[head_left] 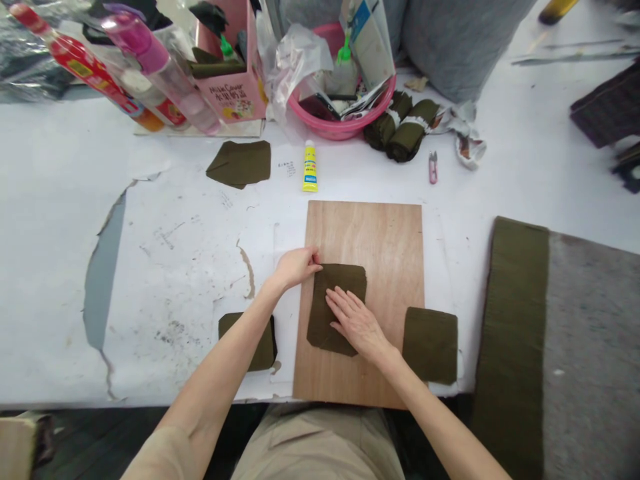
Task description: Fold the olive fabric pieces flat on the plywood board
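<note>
White tabletop [165, 280], torn at left; front edge about level with plywood board's [390, 253] near edge. Bare wood beyond and right of olive fabric piece [320, 317], which lies toward board's left edge. Second olive patch [430, 347] straddles board's right edge. Right hand [356, 323] flat on the piece, fingers extended, gripping nothing. Left hand [299, 267] pinches its far left corner. Yellow tube [310, 170] just past board's far edge; pink snips [433, 168] farther right.

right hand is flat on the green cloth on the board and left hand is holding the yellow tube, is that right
No, the head view shows the left hand at a corner of that green cloth; the yellow tube lies untouched. The rest stands.
</note>
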A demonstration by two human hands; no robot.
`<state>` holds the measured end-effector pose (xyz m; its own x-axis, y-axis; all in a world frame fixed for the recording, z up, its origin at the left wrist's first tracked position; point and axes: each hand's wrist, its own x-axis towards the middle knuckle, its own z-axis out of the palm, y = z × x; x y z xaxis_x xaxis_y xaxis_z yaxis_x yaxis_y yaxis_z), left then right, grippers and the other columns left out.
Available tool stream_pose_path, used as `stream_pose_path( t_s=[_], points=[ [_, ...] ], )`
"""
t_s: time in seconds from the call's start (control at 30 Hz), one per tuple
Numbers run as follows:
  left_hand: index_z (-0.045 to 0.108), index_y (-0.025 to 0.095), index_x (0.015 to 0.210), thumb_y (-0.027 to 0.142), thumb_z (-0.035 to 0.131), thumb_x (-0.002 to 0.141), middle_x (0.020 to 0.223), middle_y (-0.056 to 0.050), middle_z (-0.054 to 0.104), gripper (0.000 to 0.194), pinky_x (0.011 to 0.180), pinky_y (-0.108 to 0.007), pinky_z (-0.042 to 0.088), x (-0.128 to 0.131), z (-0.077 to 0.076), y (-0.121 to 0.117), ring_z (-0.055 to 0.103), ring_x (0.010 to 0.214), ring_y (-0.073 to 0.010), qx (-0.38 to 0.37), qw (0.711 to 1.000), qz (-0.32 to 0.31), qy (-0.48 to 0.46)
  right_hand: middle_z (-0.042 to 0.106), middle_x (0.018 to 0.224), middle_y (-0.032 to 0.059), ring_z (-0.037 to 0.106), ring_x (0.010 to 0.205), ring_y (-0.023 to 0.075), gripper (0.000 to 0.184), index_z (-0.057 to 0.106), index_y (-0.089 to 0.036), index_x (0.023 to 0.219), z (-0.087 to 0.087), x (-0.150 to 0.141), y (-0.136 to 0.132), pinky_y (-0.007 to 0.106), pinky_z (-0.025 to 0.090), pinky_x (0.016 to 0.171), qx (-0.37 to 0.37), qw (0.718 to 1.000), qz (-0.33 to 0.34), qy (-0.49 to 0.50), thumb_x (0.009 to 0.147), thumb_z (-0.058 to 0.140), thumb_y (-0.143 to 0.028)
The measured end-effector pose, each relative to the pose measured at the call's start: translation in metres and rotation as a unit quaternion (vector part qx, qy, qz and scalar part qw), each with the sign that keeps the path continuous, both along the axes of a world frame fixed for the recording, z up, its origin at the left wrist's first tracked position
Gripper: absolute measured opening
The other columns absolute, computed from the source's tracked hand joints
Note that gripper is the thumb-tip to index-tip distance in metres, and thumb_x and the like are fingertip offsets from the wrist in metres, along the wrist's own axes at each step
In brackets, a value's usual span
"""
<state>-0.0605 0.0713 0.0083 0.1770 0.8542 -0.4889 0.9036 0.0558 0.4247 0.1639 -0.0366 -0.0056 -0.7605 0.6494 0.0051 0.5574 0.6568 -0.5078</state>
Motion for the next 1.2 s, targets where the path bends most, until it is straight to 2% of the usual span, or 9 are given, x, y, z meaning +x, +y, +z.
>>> stream_pose_path(
  t_s=[0.13,0.3,0.43,0.6,0.77,0.9,1.07,1.13,1.2],
  points=[
    [0.058,0.022,0.082,0.032,0.06,0.078,0.071,0.001,0.065,0.011,0.054,-0.025,0.032,0.0,-0.001,0.0,0.058,0.065,-0.0157,0.004,1.0,-0.001,0.006,0.039,0.145,0.006,0.028,0.137,0.0198,0.052,0.038,-0.016,0.138,-0.002,0.001,0.004,0.043,0.031,0.112,0.007,0.999,0.048,0.006,0.09,0.052,-0.027],
    [0.058,0.022,0.083,0.032,0.06,0.078,0.072,0.001,0.065,0.011,0.055,-0.025,0.034,0.0,0.001,0.001,0.058,0.065,-0.0154,-0.007,1.0,-0.004,0.007,0.031,0.148,0.01,0.022,0.139,0.0226,0.059,0.034,-0.011,0.14,-0.004,0.0,0.01,0.044,0.028,0.113,0.031,0.999,0.006,-0.019,0.089,0.054,-0.029],
    [0.059,0.022,0.083,0.032,0.059,0.078,0.073,0.001,0.065,0.011,0.055,-0.025,0.034,0.001,0.004,0.003,0.058,0.066,-0.0156,-0.016,1.0,-0.01,0.008,0.032,0.148,0.0053,0.022,0.139,0.0204,0.057,0.035,-0.015,0.14,-0.006,-0.002,0.011,0.042,0.029,0.114,0.024,0.998,0.066,-0.009,0.09,0.052,-0.037],
    [0.059,0.021,0.082,0.032,0.057,0.08,0.074,0.0,0.066,0.012,0.055,-0.025,0.034,0.002,0.004,0.004,0.058,0.065,-0.0154,-0.009,1.0,-0.009,0.013,0.028,0.149,0.0095,0.019,0.14,0.0227,0.061,0.032,-0.01,0.141,-0.006,-0.007,0.021,0.044,0.026,0.115,0.031,0.999,0.013,-0.027,0.089,0.054,-0.033],
    [0.06,0.021,0.082,0.033,0.059,0.079,0.076,-0.001,0.067,0.012,0.056,-0.025,0.035,0.003,0.005,0.005,0.059,0.067,-0.0161,-0.02,1.0,-0.005,0.017,0.035,0.147,0.0074,0.024,0.139,0.0208,0.061,0.033,-0.015,0.141,-0.003,-0.008,0.026,0.043,0.029,0.114,0.017,0.998,0.055,-0.003,0.088,0.055,-0.036],
    [0.061,0.021,0.082,0.031,0.058,0.08,0.079,-0.002,0.068,0.011,0.057,-0.025,0.036,0.004,0.004,0.006,0.059,0.069,-0.0162,-0.015,1.0,-0.001,0.019,0.03,0.149,0.0108,0.02,0.14,0.023,0.065,0.03,-0.013,0.143,-0.005,-0.011,0.026,0.045,0.027,0.114,0.025,0.999,-0.006,-0.018,0.087,0.058,-0.031],
    [0.061,0.02,0.079,0.03,0.058,0.079,0.077,-0.002,0.067,0.011,0.056,-0.025,0.035,0.004,0.003,0.008,0.059,0.07,-0.0166,-0.008,1.0,-0.011,0.019,0.034,0.147,0.0071,0.025,0.138,0.0218,0.06,0.035,-0.016,0.141,-0.003,-0.008,0.015,0.043,0.031,0.112,0.002,0.997,0.082,0.0,0.088,0.054,-0.039],
    [0.061,0.02,0.079,0.03,0.059,0.079,0.076,-0.002,0.067,0.011,0.056,-0.024,0.034,0.003,0.003,0.009,0.059,0.069,-0.0163,-0.008,1.0,-0.016,0.016,0.034,0.147,0.0078,0.025,0.138,0.0224,0.06,0.034,-0.016,0.141,-0.001,-0.011,0.021,0.045,0.029,0.113,0.005,0.998,0.064,0.003,0.089,0.052,-0.039],
    [0.061,0.019,0.079,0.03,0.059,0.079,0.075,-0.002,0.067,0.011,0.055,-0.024,0.034,0.003,0.004,0.01,0.059,0.067,-0.016,-0.008,1.0,-0.015,0.016,0.031,0.148,0.0104,0.023,0.139,0.024,0.063,0.031,-0.014,0.142,-0.001,-0.016,0.027,0.048,0.026,0.114,0.012,1.0,0.012,-0.008,0.089,0.054,-0.037]
  ],
)
